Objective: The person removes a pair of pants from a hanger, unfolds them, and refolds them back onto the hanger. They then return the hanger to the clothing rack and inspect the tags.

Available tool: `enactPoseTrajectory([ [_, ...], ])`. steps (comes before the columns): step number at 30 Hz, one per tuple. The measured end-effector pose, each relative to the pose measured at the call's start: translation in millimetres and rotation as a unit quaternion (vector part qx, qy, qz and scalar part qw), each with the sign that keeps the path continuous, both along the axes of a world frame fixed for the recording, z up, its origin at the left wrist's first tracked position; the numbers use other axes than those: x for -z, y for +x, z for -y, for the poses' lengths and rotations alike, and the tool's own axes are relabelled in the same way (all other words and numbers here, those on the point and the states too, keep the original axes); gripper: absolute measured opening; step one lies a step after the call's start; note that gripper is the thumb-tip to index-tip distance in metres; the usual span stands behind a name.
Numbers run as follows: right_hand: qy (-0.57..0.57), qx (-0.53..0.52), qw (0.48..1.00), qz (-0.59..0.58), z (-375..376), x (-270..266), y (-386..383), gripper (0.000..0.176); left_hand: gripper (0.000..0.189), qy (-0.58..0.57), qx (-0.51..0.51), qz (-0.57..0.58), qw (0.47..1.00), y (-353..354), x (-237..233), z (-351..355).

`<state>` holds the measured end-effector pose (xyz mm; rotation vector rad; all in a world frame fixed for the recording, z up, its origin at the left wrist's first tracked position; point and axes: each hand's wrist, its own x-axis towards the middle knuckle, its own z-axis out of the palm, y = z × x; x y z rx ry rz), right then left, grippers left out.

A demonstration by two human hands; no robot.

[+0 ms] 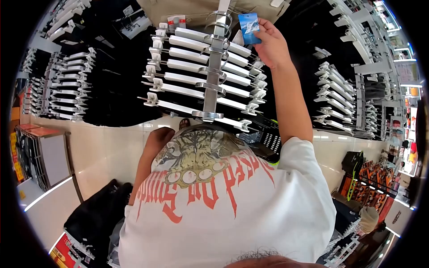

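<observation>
My right hand (270, 43) reaches out at the upper middle, fingers pinched on a blue hang tag (249, 28) with a white, mountain-like picture. Right behind the tag hang khaki trousers (192, 10) at the far end of a rail. White clip hangers (190, 54) with dark garments line the metal rail (213, 80) before me. Low beside my belly is my left hand (159, 137), near the front of my white printed shirt; its fingers are hidden from view.
More hanger racks stand at left (69, 85) and right (335, 94). A black basket (268, 143) with a yellow-green edge is by my right side. Dark clothes (96, 210) hang at lower left, and an orange-and-black display (373, 178) stands at right.
</observation>
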<state>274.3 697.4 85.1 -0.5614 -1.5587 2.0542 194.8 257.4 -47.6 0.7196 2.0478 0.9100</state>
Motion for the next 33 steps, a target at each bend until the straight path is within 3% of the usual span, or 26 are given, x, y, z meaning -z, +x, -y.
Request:
enactPoseTrajectory([
  [16,-0.067,0.034,0.992,-0.098,4.2,8.8,1.9,0.037,0.026,0.002,-0.006,-0.021,1.000,5.8,3.8,1.5],
  [33,-0.037,0.041,0.995,-0.079,17.3,2.7,4.9,0.043,0.027,-0.007,-0.019,-0.005,1.000,8.7,2.4,0.2],
])
